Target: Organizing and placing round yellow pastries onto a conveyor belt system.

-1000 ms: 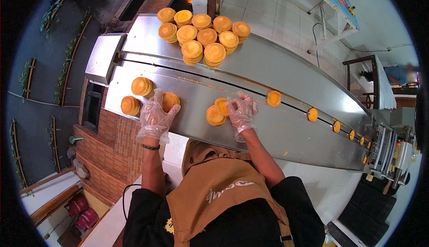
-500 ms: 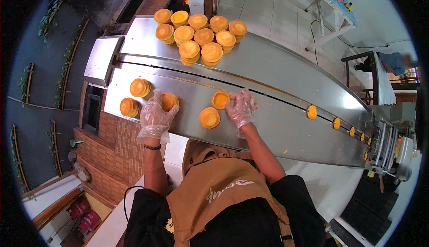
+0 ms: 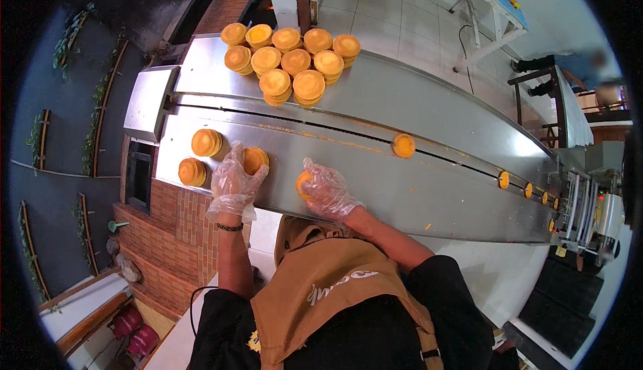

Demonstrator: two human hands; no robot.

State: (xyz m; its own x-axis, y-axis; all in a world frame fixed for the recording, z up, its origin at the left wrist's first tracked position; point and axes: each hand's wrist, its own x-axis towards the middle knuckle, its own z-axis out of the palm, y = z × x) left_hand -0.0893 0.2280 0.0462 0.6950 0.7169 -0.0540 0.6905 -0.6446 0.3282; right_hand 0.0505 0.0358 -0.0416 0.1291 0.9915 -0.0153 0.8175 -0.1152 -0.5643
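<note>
My left hand (image 3: 232, 179), in a clear plastic glove, curves around the near side of a short stack of round golden pastries (image 3: 256, 160), thumb on one side and fingers on the other. My right hand (image 3: 328, 190), also gloved, grips a round golden pastry (image 3: 303, 186) low over the steel surface. Its fingers hide much of that pastry; whether a second one lies under it I cannot tell. Left of my left hand stand two more stacks, a far pastry stack (image 3: 205, 142) and a near pastry stack (image 3: 192, 172).
Several pastry stacks (image 3: 295, 62) crowd the far side of the steel table (image 3: 429, 196). Along its dark slot, a single pastry (image 3: 403, 145) leads a line of upright ones from a roller machine (image 3: 581, 216) at right. Another person (image 3: 581, 68) is at the far right.
My right hand has moved left and nearer, onto the pastries; the two separate ones there now show as one, partly covered. The leading pastry on the slot has come left. My left hand stays put.
</note>
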